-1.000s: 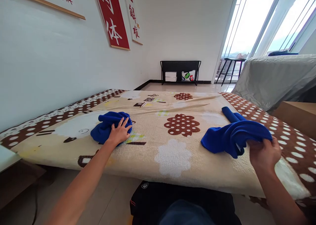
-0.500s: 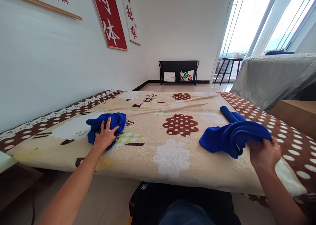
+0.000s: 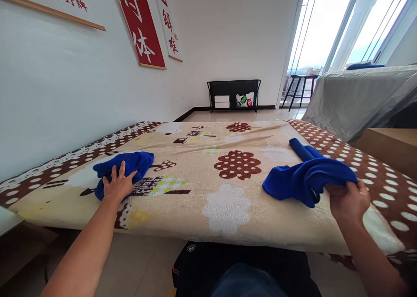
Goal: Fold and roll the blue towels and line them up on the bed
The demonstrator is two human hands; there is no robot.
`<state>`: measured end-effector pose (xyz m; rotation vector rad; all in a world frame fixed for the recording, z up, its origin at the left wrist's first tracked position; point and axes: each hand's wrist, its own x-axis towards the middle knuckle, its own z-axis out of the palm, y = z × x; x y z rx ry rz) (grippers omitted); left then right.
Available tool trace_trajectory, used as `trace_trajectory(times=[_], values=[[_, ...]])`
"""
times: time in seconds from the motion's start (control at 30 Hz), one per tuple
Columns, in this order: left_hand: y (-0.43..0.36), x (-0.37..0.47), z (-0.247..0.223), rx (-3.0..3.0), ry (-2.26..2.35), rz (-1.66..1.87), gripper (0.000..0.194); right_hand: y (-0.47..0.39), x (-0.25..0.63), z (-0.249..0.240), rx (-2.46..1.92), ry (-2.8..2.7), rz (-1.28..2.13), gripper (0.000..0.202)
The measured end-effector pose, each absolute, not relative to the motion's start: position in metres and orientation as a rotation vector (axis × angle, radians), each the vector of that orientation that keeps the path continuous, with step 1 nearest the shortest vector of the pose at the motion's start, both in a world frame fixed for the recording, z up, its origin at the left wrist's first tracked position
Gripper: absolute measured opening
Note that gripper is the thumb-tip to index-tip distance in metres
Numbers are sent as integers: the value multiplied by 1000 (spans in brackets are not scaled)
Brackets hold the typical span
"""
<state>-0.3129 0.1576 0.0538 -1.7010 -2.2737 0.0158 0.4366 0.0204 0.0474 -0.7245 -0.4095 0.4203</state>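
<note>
Left hand (image 3: 117,186) rests spread on the left cloth (image 3: 140,160); pushing could ruck the blanket (image 3: 192,212). Right hand (image 3: 350,205) pinches the right cloth (image 3: 295,182).

Here's one cloth (image 3: 141,160) towards the blanket's (image 3: 192,214) near left corner, the left hand (image 3: 117,185) on top of it! Across, a second cloth (image 3: 289,182) by the right edge, the right hand (image 3: 351,199) at its outer end. Beyond the far edge stands a rack (image 3: 233,88), boxes (image 3: 222,99) left, bag (image 3: 240,103) right; off the right edge, a carton (image 3: 391,146).
</note>
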Motion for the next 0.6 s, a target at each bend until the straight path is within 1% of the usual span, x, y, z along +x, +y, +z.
trace_trajectory(times=[0.1, 0.2, 0.3, 0.4, 0.5, 0.6], values=[[162, -277, 61, -1719, -2228, -26, 56, 20, 432, 49, -735, -403, 437, 24], [156, -211, 68, -1812, -2021, -244, 58, 19, 423, 53, -739, -407, 465, 25], [142, -130, 73, -2111, -1990, -664, 55, 17, 408, 63, -739, -435, 494, 25], [124, -53, 73, -2749, -2085, -1398, 52, 13, 387, 78, -736, -465, 564, 24], [109, 10, 62, -3121, -1999, -1526, 49, 8, 362, 96, -677, -504, 666, 23], [98, 60, 45, -3342, -1945, -1690, 52, 1, 337, 112, -597, -594, 747, 16]])
